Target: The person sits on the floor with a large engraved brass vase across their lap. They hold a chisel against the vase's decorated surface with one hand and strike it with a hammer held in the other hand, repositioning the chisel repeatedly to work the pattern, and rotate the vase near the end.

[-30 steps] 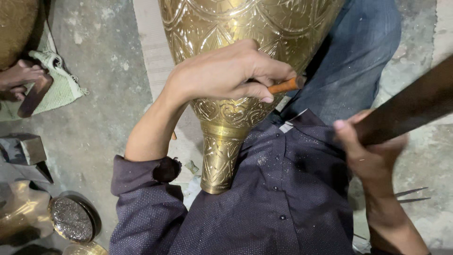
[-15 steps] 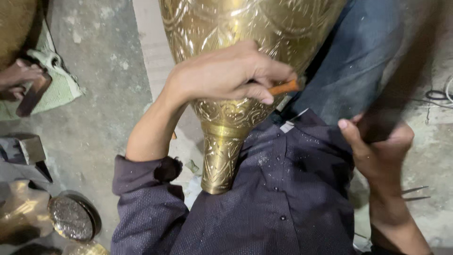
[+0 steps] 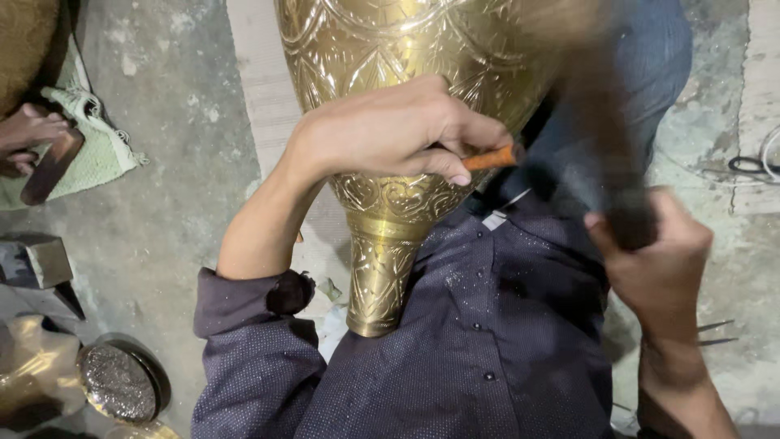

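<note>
**Ana:** Head view first: where does the brass vase (image 3: 422, 122) lie from the hands?

**Ben:** It fills the top middle and runs from twelve o'clock down toward six. Its long axis is near vertical in the picture, and its narrow foot rests against the person's dark shirt (image 3: 487, 341). The wide engraved body points away from them.

**Ana:** Which hand is on it?

**Ben:** The left hand (image 3: 390, 130). It lies across the lower body of the vase, fingers curled shut around a thin orange-handled chisel (image 3: 491, 158) that sticks out toward three o'clock. The forearm comes up from seven o'clock, its sleeve pushed to the elbow.

**Ana:** And the right?

**Ben:** The right hand (image 3: 658, 252) is off the vase, out at four o'clock from the chisel. It is clenched on a dark hammer handle (image 3: 609, 146) that rises toward eleven o'clock. The handle is smeared with motion blur, so I cannot tell where its head sits.

**Ana:** So the left is nearer?

**Ben:** Yes, it touches the brass. The chisel's free end lies between the two hands, just beside the blurred handle.

**Ana:** Anything else about?

**Ben:** Another person's hand (image 3: 28, 134) at nine o'clock, on a green cloth (image 3: 93, 154), well apart.
</note>
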